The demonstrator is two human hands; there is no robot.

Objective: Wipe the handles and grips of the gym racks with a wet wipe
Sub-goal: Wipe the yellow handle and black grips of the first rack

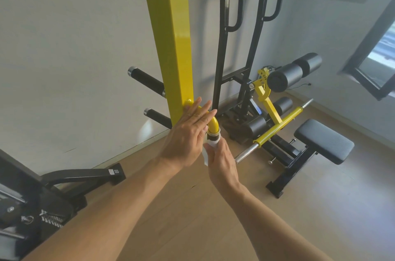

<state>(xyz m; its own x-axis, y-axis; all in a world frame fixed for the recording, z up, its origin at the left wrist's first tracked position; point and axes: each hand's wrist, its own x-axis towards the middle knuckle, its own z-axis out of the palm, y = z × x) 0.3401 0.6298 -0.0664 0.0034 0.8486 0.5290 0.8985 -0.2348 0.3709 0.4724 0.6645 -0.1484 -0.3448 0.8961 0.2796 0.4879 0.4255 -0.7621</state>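
Observation:
A yellow upright post [171,32] carries a curved yellow handle [213,122] that ends in a black grip [213,137]. My right hand [222,164] is wrapped around that grip with a white wet wipe [210,147] pressed between palm and grip. My left hand [189,132] lies flat, fingers spread, on the bend of the yellow handle beside the post and holds nothing. Two black pegs with chrome caps, the upper one [145,80] and the lower one [157,116], stick out left of the post.
A black frame [245,25] stands against the wall behind the post. To the right are a padded bench [324,140], black foam rollers [295,71] and a yellow bar with chrome ends [275,128]. Black machine parts [42,203] sit low left. A window [380,53] is at right.

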